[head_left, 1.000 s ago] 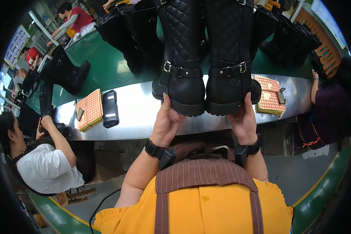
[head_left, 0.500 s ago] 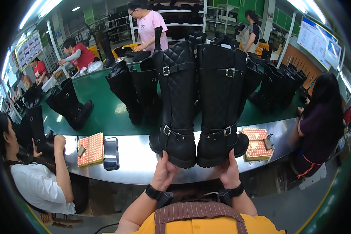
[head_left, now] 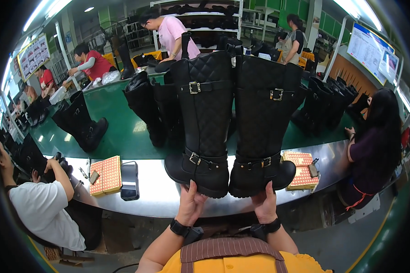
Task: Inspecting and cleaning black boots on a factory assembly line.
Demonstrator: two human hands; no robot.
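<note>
Left hand [head_left: 191, 207] under sole of left boot [head_left: 205, 123], fingers curled up around it | Right hand [head_left: 264, 204] gripping sole of right boot [head_left: 264, 127] likewise | Both tall black boots upright, side by side, touching, lifted above metal desk [head_left: 155, 195] edge | Phone [head_left: 129, 180] and orange box [head_left: 105, 174] lying on desk, left.

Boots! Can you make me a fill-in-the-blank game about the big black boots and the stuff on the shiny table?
1. The left hand and right hand each hold up one tall ____ boot, the left boot and the right boot.
2. The boots are held from under their ____.
3. The belt behind the boots is coloured ____.
4. A dark phone lies beside an orange ____ on the metal table.

Missing words: black; soles; green; box
</note>
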